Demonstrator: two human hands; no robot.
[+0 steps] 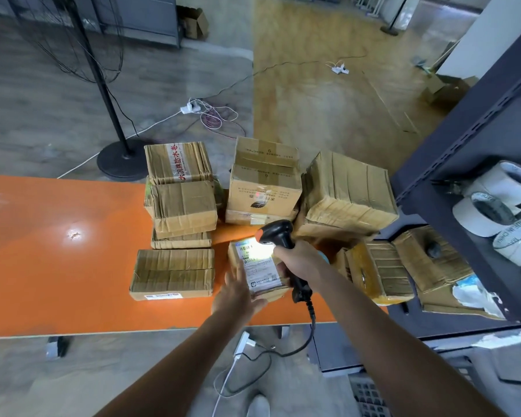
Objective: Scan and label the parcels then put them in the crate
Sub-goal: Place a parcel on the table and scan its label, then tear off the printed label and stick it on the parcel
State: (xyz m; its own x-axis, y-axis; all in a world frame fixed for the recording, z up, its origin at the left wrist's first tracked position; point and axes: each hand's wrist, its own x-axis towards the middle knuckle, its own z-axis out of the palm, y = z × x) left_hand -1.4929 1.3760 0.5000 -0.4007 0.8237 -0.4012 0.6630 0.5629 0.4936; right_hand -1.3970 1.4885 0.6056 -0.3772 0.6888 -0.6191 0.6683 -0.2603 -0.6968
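Orange table (pixel 57 251): wide bare stretch on the left. A dark shelf rack (pixel 463 139) crowds the right side. Piled parcels (pixel 265 182) stand behind and to both sides, judged mostly still to do. None is seen in a crate, so the task looks early. Labelled parcel (pixel 260 267) lies near the table's near edge, lit by the scanner (pixel 278 233). Right hand (pixel 298 258) grips the scanner handle. Left hand (pixel 238 293), fingers straight, steadies the parcel's near-left side.

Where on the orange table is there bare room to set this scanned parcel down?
The orange table is bare across its left half, bordered by the left parcel stack and the flat parcel. A narrow strip runs along the near edge below it. Crowded: the right end, where parcels pile against the shelf.
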